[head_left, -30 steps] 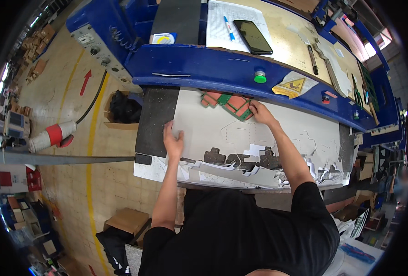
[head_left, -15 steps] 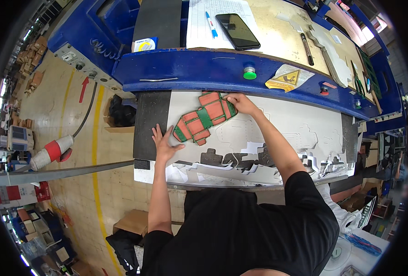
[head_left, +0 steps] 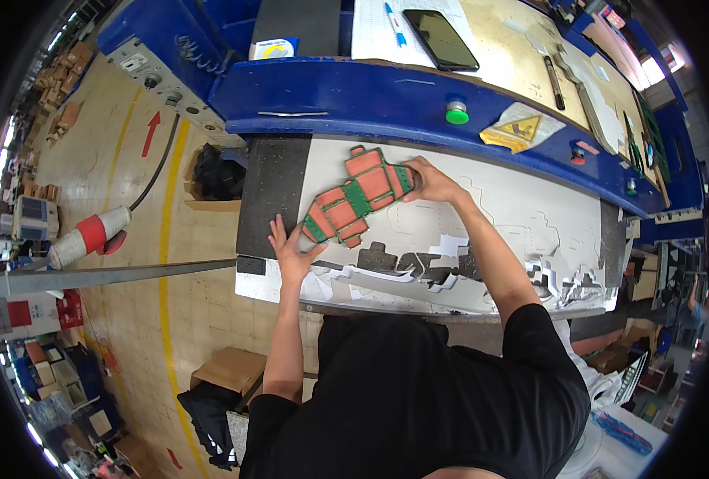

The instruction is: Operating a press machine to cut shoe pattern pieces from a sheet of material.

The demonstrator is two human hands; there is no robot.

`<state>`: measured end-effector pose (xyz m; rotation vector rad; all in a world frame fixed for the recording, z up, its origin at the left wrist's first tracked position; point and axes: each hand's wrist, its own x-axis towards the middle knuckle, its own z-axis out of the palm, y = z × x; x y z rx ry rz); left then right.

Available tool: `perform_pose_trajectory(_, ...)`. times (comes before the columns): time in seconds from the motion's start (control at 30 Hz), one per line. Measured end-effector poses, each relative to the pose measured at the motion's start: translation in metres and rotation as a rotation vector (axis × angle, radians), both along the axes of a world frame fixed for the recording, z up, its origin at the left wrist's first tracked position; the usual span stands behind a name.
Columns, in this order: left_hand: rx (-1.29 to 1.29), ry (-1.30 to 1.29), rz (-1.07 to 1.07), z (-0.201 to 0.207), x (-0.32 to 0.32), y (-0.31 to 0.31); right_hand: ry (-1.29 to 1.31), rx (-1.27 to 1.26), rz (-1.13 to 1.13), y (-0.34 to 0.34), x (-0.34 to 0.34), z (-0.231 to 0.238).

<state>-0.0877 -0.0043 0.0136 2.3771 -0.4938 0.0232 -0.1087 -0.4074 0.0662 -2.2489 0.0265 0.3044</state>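
An orange-red cutting die (head_left: 340, 214) with green edges and a green middle band lies slanted on a pale grey sheet (head_left: 522, 180). My right hand (head_left: 436, 182) has its fingers closed around the die's far right end. Beside the near left end is my left hand (head_left: 292, 249), its fingers spread and the thumb stretched out; it seems to touch the die's tip. Cut outlines run across the sheet to the right of the die. Along the near edge, pieces are cut out and the dark board (head_left: 273, 180) shows through.
A blue machine beam (head_left: 338, 100) with a green button (head_left: 457, 112) and a yellow warning label (head_left: 522, 128) runs behind the sheet. On the shelf above lie a black phone (head_left: 442, 40), a pen (head_left: 394, 25) and a marker (head_left: 554, 82). A metal bar (head_left: 115, 276) juts out left.
The view has shifted a little. Against the sheet, the die has slid slightly left and nearer to me, with my right hand still at its far end and my left beside its near end.
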Motion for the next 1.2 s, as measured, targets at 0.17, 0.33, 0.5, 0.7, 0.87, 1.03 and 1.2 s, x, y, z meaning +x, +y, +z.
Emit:
perform_pose_trajectory(0.17, -0.008, 0.02, 0.079, -0.004, -0.016, 0.007, -0.053, 0.036, 0.017, 0.011, 0.004, -0.003)
perform_pose_trajectory(0.33, -0.035, -0.014, 0.094, -0.006, -0.018, 0.009, -0.078, 0.043, -0.002, 0.018, 0.0, -0.005)
perform_pose_trajectory(0.5, -0.056, 0.0, 0.066, -0.006, -0.02, 0.015, -0.048, 0.066, 0.009, 0.023, -0.001, -0.006)
perform_pose_trajectory(0.7, -0.084, -0.018, 0.074, -0.007, -0.024, 0.019, -0.081, 0.026, 0.027, 0.026, -0.001, -0.001)
perform_pose_trajectory(0.87, -0.084, -0.049, 0.065, -0.009, -0.022, 0.021, -0.053, 0.054, 0.026, 0.023, -0.002, -0.01)
perform_pose_trajectory(1.03, -0.11, -0.059, 0.059, -0.009, -0.024, 0.021, -0.034, 0.072, -0.032, 0.023, -0.003, -0.014)
perform_pose_trajectory(1.2, -0.119, -0.049, 0.057, -0.008, -0.026, 0.023, -0.065, -0.001, -0.013, 0.027, -0.002, -0.015)
